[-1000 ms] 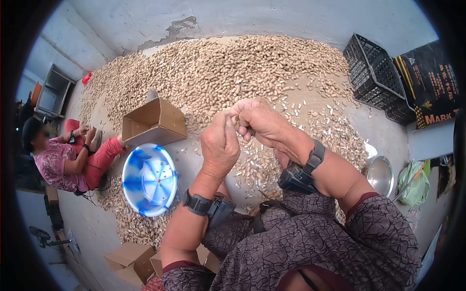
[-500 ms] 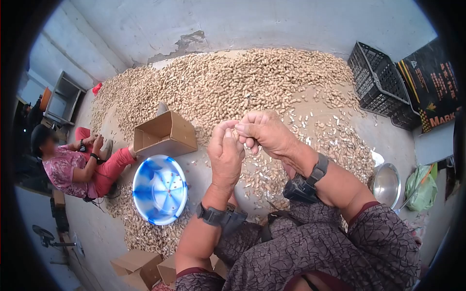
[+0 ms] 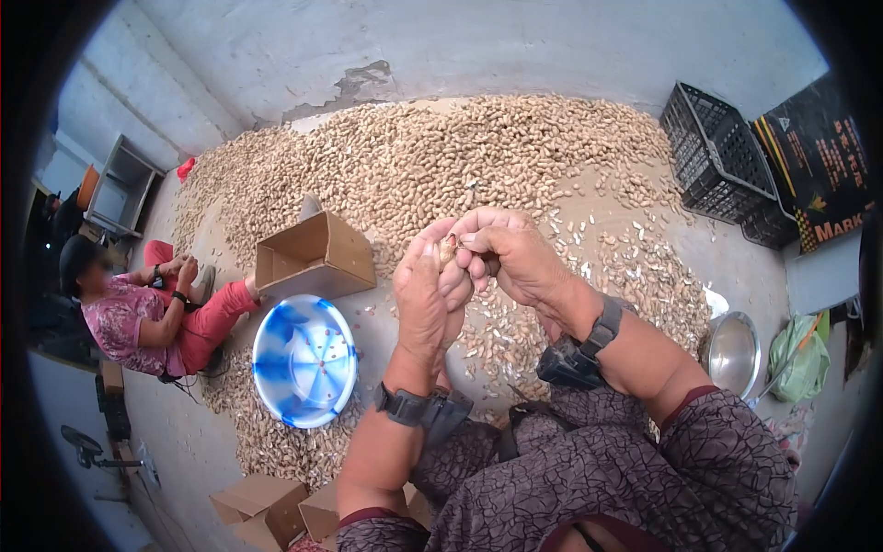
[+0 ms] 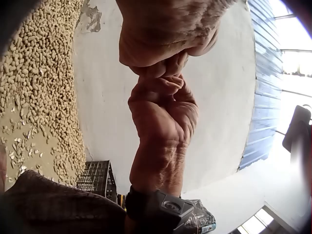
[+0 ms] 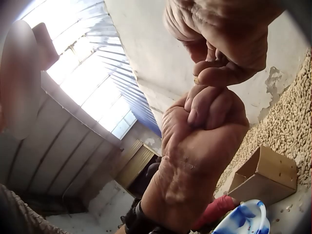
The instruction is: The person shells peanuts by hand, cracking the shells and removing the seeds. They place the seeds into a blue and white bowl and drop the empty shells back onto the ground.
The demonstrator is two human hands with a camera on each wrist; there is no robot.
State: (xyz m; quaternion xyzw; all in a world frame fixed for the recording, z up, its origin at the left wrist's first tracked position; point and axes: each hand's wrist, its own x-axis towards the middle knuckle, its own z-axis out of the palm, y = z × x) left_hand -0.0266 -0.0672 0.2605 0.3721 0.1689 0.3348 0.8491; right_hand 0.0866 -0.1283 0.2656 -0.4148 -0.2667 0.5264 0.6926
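Observation:
My two hands meet in front of me over the floor. Between them sits a peanut pod (image 3: pixel 449 248), pinched by the thumb and fingers of my left hand (image 3: pixel 425 293) and my right hand (image 3: pixel 511 253). In the right wrist view the left hand (image 5: pixel 202 141) curls just below the right hand's fingers (image 5: pixel 222 73). The left wrist view has the right hand (image 4: pixel 163 109) pressed up against my left hand (image 4: pixel 161 34); the pod is hidden there. A huge heap of unshelled peanuts (image 3: pixel 441 156) covers the floor beyond.
A blue-and-white bowl (image 3: pixel 303 361) lies at my left, an open cardboard box (image 3: pixel 315 253) behind it. Another person (image 3: pixel 138 308) sits at far left. Black crates (image 3: pixel 713 152), a printed sack (image 3: pixel 819 166), a steel bowl (image 3: pixel 731 351) and a green bag (image 3: pixel 800 354) stand right. Empty shells (image 3: pixel 635 267) litter the floor.
My hands have come down and closer together, the fingers now interlocked around the pod. The camera view dipped slightly over the last second.

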